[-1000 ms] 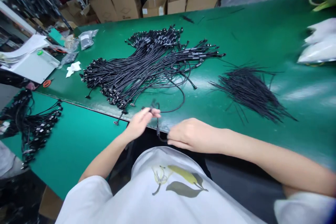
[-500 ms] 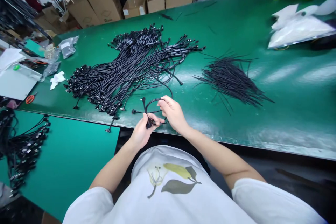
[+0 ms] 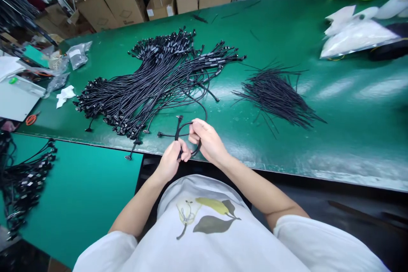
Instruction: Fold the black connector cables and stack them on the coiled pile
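Observation:
At the near edge of the dark green table (image 3: 318, 136), both hands grip one black cable (image 3: 178, 129) wound into a small loop. My left hand (image 3: 170, 163) pinches the crossing at the bottom of the loop. My right hand (image 3: 205, 140) is closed on the loop's right side. A connector end sticks up above the left fingers. Just beyond the hands lies a big heap of black cables with connectors (image 3: 153, 80). To the right of it is a pile of thin black ties (image 3: 277, 95).
White plastic bags (image 3: 357, 29) lie at the far right. Cardboard boxes (image 3: 127, 2) line the far edge. At left are small clear bags (image 3: 76, 53), a white box (image 3: 15, 97), orange scissors (image 3: 31, 118), and more cables (image 3: 22, 178) on a lighter green table (image 3: 83, 195).
A second ago my hands were apart with the cable loose between them. They have come together, and the cable is now coiled into a tighter loop held by both.

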Demonstrator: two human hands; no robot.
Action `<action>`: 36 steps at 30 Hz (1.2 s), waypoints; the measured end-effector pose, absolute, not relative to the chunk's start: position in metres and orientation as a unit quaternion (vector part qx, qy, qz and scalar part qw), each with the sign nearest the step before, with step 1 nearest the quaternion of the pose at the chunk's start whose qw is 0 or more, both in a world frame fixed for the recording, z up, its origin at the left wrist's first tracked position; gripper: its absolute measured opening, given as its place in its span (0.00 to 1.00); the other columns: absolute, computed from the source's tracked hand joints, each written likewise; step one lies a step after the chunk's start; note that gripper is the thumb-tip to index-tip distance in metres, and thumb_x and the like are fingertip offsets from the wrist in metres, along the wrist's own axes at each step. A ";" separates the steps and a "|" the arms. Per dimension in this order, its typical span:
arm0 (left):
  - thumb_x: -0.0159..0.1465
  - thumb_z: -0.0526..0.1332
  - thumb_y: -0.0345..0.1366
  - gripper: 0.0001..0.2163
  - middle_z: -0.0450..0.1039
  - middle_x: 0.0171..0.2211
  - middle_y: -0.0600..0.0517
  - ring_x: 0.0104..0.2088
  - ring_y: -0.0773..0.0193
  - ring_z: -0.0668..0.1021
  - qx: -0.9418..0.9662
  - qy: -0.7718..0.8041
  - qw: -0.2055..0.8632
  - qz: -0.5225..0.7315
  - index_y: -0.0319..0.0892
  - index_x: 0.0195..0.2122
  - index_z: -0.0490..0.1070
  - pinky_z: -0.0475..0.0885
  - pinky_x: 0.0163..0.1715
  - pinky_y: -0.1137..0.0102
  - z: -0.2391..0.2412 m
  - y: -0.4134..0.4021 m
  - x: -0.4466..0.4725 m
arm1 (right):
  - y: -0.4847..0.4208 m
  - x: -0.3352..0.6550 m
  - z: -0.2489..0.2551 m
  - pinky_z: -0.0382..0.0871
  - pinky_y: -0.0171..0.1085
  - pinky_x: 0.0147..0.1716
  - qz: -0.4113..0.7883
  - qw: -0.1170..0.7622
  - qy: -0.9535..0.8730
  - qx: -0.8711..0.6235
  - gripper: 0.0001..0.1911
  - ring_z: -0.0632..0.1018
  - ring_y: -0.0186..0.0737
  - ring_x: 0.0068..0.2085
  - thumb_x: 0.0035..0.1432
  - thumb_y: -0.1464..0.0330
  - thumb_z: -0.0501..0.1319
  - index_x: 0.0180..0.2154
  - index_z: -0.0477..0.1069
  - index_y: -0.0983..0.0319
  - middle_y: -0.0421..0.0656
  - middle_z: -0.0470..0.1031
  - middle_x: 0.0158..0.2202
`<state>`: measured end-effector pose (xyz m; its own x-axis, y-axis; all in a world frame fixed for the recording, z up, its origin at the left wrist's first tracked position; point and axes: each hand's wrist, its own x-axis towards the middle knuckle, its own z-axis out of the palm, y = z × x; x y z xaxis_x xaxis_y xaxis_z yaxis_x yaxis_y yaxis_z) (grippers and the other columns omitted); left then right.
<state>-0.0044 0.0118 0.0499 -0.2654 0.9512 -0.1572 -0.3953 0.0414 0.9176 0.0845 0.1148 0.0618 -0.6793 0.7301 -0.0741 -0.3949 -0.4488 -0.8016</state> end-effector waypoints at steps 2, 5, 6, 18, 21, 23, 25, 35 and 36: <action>0.67 0.54 0.48 0.15 0.59 0.22 0.58 0.25 0.69 0.66 0.372 0.529 0.499 0.577 0.40 0.37 0.66 0.64 0.34 0.69 0.052 0.010 -0.011 | 0.111 0.088 0.071 0.68 0.29 0.31 0.807 0.374 -0.416 -0.189 0.21 0.70 0.29 0.32 0.54 0.53 0.65 0.25 0.65 0.62 0.40 0.66 0.33; 0.68 0.52 0.47 0.15 0.61 0.26 0.56 0.27 0.68 0.66 0.454 0.571 0.469 0.497 0.40 0.43 0.66 0.64 0.32 0.70 0.053 0.008 -0.015 | 0.102 0.091 0.079 0.69 0.31 0.28 0.803 0.365 -0.441 -0.169 0.20 0.74 0.34 0.36 0.56 0.49 0.61 0.33 0.69 0.61 0.44 0.69 0.41; 0.69 0.51 0.46 0.15 0.62 0.27 0.55 0.28 0.67 0.66 0.473 0.578 0.475 0.465 0.40 0.41 0.67 0.64 0.33 0.70 0.052 0.007 -0.014 | 0.099 0.092 0.079 0.67 0.31 0.23 0.803 0.356 -0.449 -0.164 0.22 0.74 0.33 0.32 0.58 0.48 0.58 0.35 0.68 0.61 0.44 0.69 0.39; 0.61 0.59 0.55 0.21 0.71 0.38 0.45 0.42 0.57 0.73 0.449 0.507 0.563 0.474 0.40 0.38 0.74 0.68 0.46 0.63 0.047 0.008 -0.001 | 0.105 0.093 0.082 0.39 0.27 0.13 0.877 0.294 -0.351 -0.147 0.29 0.47 0.21 0.15 0.56 0.39 0.51 0.35 0.63 0.60 0.31 0.52 0.23; 0.60 0.61 0.53 0.19 0.61 0.22 0.55 0.24 0.68 0.68 0.281 0.424 0.706 0.493 0.39 0.32 0.69 0.69 0.29 0.70 0.054 0.005 0.009 | 0.115 0.093 0.082 0.43 0.28 0.13 0.869 0.261 -0.392 -0.150 0.31 0.48 0.22 0.16 0.58 0.39 0.46 0.34 0.63 0.60 0.32 0.50 0.23; 0.59 0.64 0.50 0.17 0.52 0.20 0.60 0.19 0.73 0.61 0.189 0.410 0.720 0.527 0.39 0.32 0.67 0.63 0.21 0.75 0.056 0.004 0.012 | 0.128 0.099 0.082 0.56 0.30 0.17 0.818 0.295 -0.466 -0.164 0.32 0.56 0.26 0.18 0.61 0.40 0.40 0.34 0.64 0.60 0.34 0.53 0.24; 0.58 0.66 0.48 0.17 0.51 0.20 0.61 0.18 0.74 0.59 0.160 0.436 0.691 0.554 0.39 0.33 0.67 0.61 0.19 0.77 0.055 0.006 0.011 | 0.141 0.111 0.081 0.67 0.35 0.29 0.698 0.369 -0.588 -0.175 0.32 0.67 0.31 0.25 0.64 0.43 0.37 0.38 0.66 0.60 0.38 0.61 0.28; 0.69 0.45 0.50 0.19 0.60 0.22 0.57 0.21 0.68 0.65 0.534 0.593 0.564 0.214 0.41 0.35 0.65 0.62 0.25 0.71 0.062 0.005 -0.007 | 0.128 0.174 0.044 0.62 0.38 0.34 0.142 -0.005 -0.989 -0.037 0.18 0.71 0.38 0.30 0.70 0.66 0.42 0.38 0.67 0.66 0.47 0.71 0.32; 0.70 0.45 0.48 0.18 0.62 0.23 0.56 0.23 0.67 0.66 0.587 0.598 0.516 0.177 0.41 0.34 0.65 0.62 0.26 0.71 0.065 0.004 -0.006 | 0.127 0.179 0.044 0.59 0.36 0.30 0.188 -0.040 -0.981 -0.039 0.18 0.70 0.37 0.29 0.70 0.62 0.44 0.37 0.67 0.65 0.46 0.71 0.31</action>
